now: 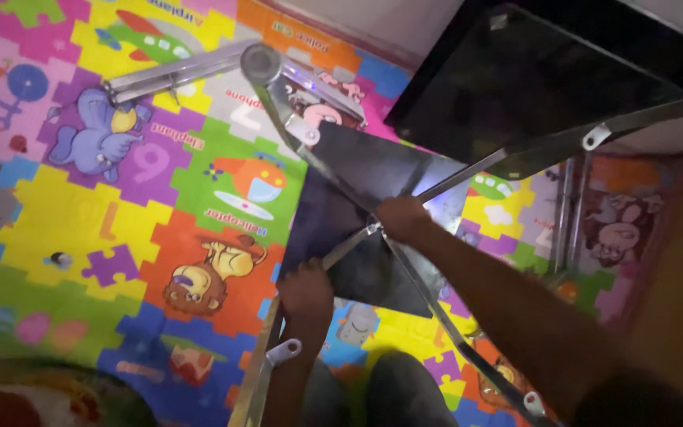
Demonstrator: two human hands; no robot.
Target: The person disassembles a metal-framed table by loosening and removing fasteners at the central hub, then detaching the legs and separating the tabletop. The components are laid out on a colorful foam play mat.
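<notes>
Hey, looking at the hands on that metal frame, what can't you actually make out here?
- Left hand: fingers curl under, grip hidden, head view.
- Right hand: covers the metal frame crossing joint.
- Dark glass panel: motion-blurred, its surface unclear.
- Frame's lower ends: cut off by bottom edge.

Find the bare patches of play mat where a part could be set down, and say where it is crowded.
Free: the yellow and orange puzzle mat left of the dark glass panel, below the loose chrome bar. Crowded: the middle, where the left hand and right hand meet the crossed chrome frame over the panel, and the right side under the black tabletop.
</notes>
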